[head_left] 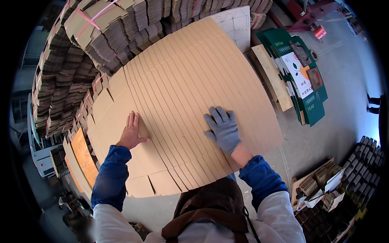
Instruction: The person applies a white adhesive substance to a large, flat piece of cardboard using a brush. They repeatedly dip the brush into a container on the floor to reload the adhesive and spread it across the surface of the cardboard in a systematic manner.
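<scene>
Before me lies a broad spread of flat brown cardboard sheets (pixel 178 89), overlapping like a fanned deck so that many narrow edges show. My bare left hand (pixel 131 131) rests on the left part of the spread, fingers stretched out and thumb apart. On the right part my right hand (pixel 223 128), in a grey glove, lies with its fingers spread on the cardboard. Neither hand grips anything. Slots and flaps show along the sheets' near edge. What lies beneath the spread is mostly hidden.
Tall stacks of bundled cardboard (pixel 97 24) tied with pink strap stand behind and to the left. At right, green printed cartons (pixel 300 77) lie by a wooden board (pixel 271 77). A red machine frame (pixel 308 16) is farther back; a box of cardboard pieces (pixel 320 182) sits lower right.
</scene>
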Demonstrator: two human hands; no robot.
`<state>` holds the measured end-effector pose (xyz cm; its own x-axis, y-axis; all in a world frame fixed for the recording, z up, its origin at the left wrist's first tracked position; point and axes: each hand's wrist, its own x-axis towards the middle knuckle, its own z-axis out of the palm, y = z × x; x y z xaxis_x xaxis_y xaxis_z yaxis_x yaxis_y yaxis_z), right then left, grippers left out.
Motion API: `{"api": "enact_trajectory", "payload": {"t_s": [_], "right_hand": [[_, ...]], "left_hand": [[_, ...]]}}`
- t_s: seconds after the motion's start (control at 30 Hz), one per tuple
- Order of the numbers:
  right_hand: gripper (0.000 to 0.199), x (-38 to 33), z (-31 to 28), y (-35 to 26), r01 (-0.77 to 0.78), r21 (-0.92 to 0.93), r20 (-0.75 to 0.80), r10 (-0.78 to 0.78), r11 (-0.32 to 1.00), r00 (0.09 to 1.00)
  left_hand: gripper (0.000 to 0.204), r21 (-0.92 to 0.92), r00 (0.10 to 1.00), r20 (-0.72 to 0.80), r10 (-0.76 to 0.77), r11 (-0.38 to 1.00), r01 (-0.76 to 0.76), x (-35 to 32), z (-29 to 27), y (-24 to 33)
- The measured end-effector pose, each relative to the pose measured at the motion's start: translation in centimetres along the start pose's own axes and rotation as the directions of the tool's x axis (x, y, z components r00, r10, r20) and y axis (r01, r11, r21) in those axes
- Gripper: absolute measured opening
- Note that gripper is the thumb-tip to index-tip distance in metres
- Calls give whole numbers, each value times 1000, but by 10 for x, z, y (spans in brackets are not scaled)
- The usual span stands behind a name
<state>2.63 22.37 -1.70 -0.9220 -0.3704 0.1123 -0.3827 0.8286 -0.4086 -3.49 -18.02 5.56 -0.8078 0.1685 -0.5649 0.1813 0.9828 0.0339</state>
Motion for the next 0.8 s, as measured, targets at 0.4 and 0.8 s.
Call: {"api": "enact_trajectory", "payload": {"t_s": [0.4,0.8], "right_hand": [[61,-11,3,3,1,89,-51,4,996,999],[49,-291,-42,45,-832,-143,-376,748,536,546]], "left_hand": [[127,-19,1000,-8,18,1000,-19,0,3,-3],[119,156,989,-120,87,985,-68,16,31,-38]]}}
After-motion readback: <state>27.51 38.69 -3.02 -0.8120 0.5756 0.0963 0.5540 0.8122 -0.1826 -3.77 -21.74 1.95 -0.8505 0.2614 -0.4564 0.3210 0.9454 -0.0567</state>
